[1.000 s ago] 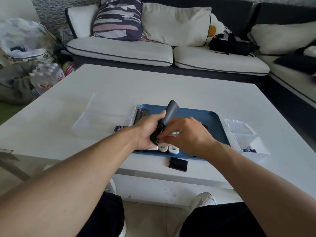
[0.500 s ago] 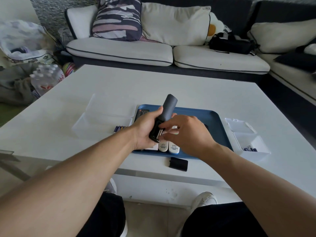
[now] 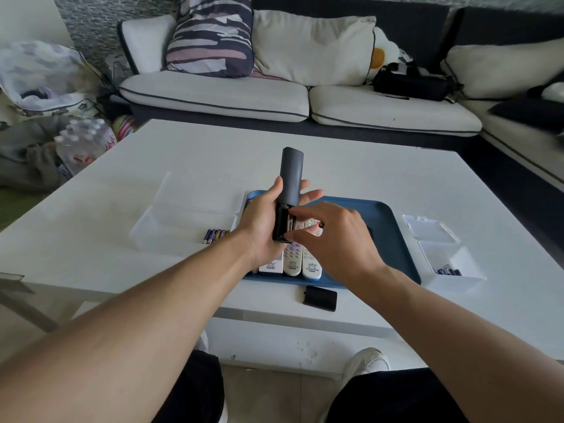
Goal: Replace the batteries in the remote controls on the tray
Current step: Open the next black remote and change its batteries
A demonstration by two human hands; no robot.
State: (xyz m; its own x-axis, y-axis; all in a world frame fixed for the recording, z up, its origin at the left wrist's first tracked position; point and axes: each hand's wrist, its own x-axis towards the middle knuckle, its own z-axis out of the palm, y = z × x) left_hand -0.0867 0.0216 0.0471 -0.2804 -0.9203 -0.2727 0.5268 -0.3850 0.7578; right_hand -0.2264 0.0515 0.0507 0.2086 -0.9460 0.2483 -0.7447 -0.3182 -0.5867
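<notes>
Raised upright since a second ago, the dark remote [image 3: 291, 184] sits gripped in the left hand [image 3: 264, 228] above the blue tray [image 3: 387, 227]; right hand [image 3: 335, 236] fingers curl at its open compartment, hold unclear. Beyond the tray, white table [image 3: 351, 172], then sofa [image 3: 305, 99].

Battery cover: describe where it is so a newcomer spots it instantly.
Find the blue tray on the white table. Just in front of its near edge, on bare tabletop, lies the battery cover: a small flat black rectangle, the only black piece outside the tray.
</notes>
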